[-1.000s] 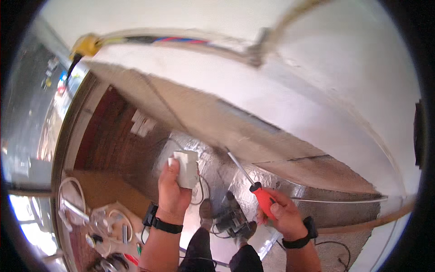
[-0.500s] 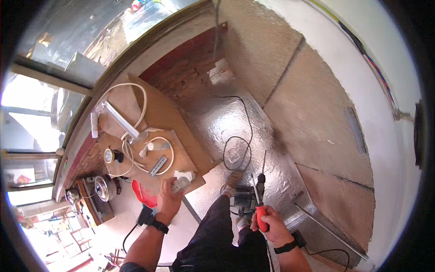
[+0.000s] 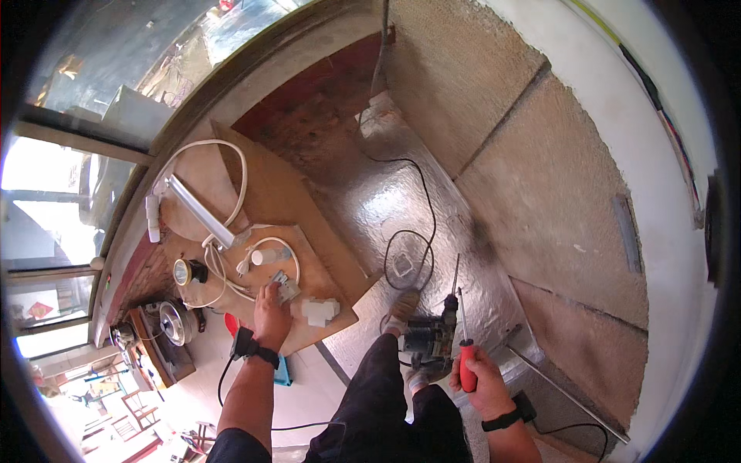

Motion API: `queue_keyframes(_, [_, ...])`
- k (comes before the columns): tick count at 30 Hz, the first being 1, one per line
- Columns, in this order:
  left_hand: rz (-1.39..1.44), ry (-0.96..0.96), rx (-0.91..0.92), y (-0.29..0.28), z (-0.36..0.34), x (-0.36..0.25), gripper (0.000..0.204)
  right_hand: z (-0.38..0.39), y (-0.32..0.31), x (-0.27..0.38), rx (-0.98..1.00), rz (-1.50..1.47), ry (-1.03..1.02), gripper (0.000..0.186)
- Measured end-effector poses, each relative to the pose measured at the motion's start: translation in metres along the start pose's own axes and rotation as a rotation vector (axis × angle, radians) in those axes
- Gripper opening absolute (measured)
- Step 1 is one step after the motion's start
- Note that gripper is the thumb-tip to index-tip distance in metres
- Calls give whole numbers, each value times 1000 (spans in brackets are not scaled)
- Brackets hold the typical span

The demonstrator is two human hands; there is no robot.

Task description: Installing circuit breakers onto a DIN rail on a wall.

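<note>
On the brown board table (image 3: 340, 255) my left hand (image 3: 272, 316) has its fingers curled over a small pale, partly see-through packet (image 3: 289, 288). The fingers and the packet hide most of a grey strip there. Close by on the right sit white blocky pieces (image 3: 320, 312). A small white cylinder (image 3: 272, 255) lies beyond the fingertips. In my right hand (image 3: 488, 383) is a screwdriver (image 3: 468, 367), held by its red handle with the thin shaft pointing up and away. Just left of it a dark power drill (image 3: 429, 337) with a long bit stands by my feet.
A metal tube (image 3: 199, 210), a looped white cable (image 3: 245, 166) and a round lamp (image 3: 184, 272) lie on the table. Shiny foil sheeting (image 3: 386, 193) covers the floor, crossed by a black cord (image 3: 429, 208). A bare plaster wall (image 3: 571, 231) rises at right; a rod (image 3: 567, 393) leans near it.
My left hand has moved left and away from the white pieces, taking the pale packet over to the grey strip. My right hand with the screwdriver has shifted slightly right.
</note>
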State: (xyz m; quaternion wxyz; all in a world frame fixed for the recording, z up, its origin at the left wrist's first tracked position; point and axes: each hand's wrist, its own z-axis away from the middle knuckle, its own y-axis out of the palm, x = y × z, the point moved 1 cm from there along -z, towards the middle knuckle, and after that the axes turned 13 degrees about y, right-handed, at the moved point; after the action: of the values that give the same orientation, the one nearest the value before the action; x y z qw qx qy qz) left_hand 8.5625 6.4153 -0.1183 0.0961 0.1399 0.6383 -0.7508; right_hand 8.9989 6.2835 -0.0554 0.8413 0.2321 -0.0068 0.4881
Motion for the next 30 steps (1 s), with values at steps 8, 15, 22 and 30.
queue_keyframes(8, [175,-148,66,8,0,-10,68,0,-10,4,-61,-38,-81,36])
queue_keyframes(15, [98,296,-49,-7,-8,-129,62,17,-11,30,37,-321,-266,45])
queue_keyframes(22, [857,592,474,-1,20,-368,55,34,-21,73,-62,-339,-445,41])
queue_keyframes(30, [1121,451,357,7,4,-434,56,45,-12,112,111,-547,-543,39])
